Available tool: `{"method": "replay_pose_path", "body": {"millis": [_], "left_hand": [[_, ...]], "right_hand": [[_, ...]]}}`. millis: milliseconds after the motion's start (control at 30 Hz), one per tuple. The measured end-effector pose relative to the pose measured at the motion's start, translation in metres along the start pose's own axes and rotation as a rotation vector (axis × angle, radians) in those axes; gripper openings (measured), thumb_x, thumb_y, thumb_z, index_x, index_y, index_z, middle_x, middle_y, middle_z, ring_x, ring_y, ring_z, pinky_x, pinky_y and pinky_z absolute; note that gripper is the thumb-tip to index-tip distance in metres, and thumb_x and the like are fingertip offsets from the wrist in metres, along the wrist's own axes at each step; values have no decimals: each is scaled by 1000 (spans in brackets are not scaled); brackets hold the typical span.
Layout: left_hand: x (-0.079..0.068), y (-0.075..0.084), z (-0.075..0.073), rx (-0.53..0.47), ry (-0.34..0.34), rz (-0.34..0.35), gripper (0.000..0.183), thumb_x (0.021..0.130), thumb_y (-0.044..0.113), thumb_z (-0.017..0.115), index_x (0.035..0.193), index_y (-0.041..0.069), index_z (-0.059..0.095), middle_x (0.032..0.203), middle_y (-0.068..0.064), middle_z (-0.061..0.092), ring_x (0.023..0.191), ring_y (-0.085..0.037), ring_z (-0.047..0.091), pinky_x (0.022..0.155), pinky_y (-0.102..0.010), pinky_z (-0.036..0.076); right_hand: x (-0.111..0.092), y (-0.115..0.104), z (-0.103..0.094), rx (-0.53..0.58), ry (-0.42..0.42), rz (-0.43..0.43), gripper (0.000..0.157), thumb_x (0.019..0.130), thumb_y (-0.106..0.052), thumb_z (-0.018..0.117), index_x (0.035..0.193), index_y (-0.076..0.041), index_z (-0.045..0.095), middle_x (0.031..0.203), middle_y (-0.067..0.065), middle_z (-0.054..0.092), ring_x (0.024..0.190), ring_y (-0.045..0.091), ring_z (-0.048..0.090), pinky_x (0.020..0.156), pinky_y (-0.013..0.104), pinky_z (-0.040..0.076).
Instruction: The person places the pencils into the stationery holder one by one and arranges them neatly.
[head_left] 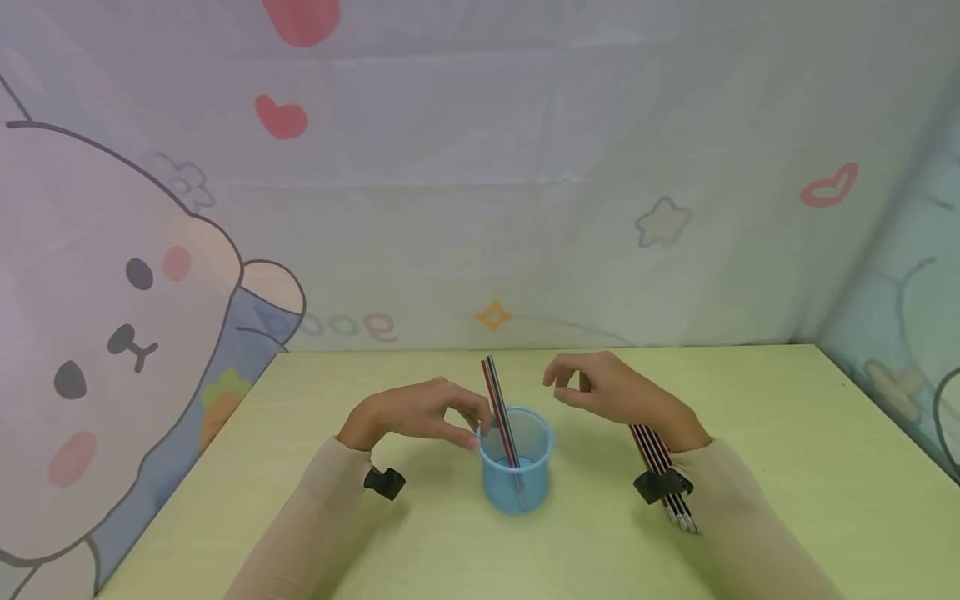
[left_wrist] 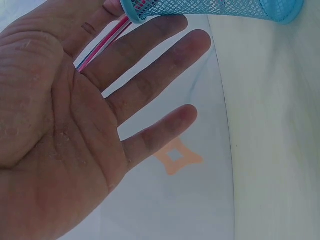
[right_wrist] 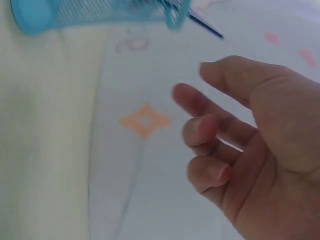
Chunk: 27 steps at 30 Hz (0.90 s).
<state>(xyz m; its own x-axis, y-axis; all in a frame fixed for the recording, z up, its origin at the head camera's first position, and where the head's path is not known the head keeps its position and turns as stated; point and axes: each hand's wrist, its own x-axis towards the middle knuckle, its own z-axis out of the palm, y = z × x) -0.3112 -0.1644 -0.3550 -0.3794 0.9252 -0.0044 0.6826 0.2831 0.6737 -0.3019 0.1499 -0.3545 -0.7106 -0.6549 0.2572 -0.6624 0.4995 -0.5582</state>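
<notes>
A light-blue mesh pen holder stands upright on the table. Red and dark striped pencils lean in it against its far rim. My left hand holds the holder's left rim with thumb and index finger, while its other fingers extend loosely beside the mesh. To the right of the holder, my right hand hovers above the table with fingers loosely bent and nothing in them. Beneath the right wrist lies a bundle of striped pencils with silvery ends, partly hidden by the forearm and wrist camera.
The yellow-green table ends at a printed cloth backdrop with a bear, hearts and a star. Another cloth hangs on the right. Black wrist cameras sit on both sleeves.
</notes>
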Motion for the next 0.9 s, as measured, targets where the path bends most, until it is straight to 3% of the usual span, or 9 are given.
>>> {"method": "replay_pose_path", "body": {"millis": [333,500,667,900], "left_hand": [[4,4,-3,21,-13,13,15,96,23,69,104,11,66,102,8,67,108,-12,66,99,-42,53],[4,4,-1,17,-22,13,17,97,22,68,105,7,66,102,9,67,109,-16,66,99,-45,52],[4,6,-1,11,-21,0,20,97,22,68,106,4,66,104,6,68,109,-16,66,100,-47,52],[4,6,-1,9,-20,7,19,97,22,68,106,5,66,104,2,69,110,-22,67,100,-45,52]], "right_hand": [[-28,33,-39,-77,-158,166,17,99,-10,59,111,-17,68,102,2,67,84,18,65,75,36,55],[-36,44,-40,-116,-220,236,17,97,-9,60,112,-12,69,103,8,68,90,23,65,75,40,54],[-39,53,-37,-93,-268,275,19,96,-5,59,113,-6,68,104,12,69,89,22,66,71,36,53],[-39,58,-31,-85,-302,320,19,95,-2,61,112,-6,69,107,15,67,89,21,64,71,35,52]]}}
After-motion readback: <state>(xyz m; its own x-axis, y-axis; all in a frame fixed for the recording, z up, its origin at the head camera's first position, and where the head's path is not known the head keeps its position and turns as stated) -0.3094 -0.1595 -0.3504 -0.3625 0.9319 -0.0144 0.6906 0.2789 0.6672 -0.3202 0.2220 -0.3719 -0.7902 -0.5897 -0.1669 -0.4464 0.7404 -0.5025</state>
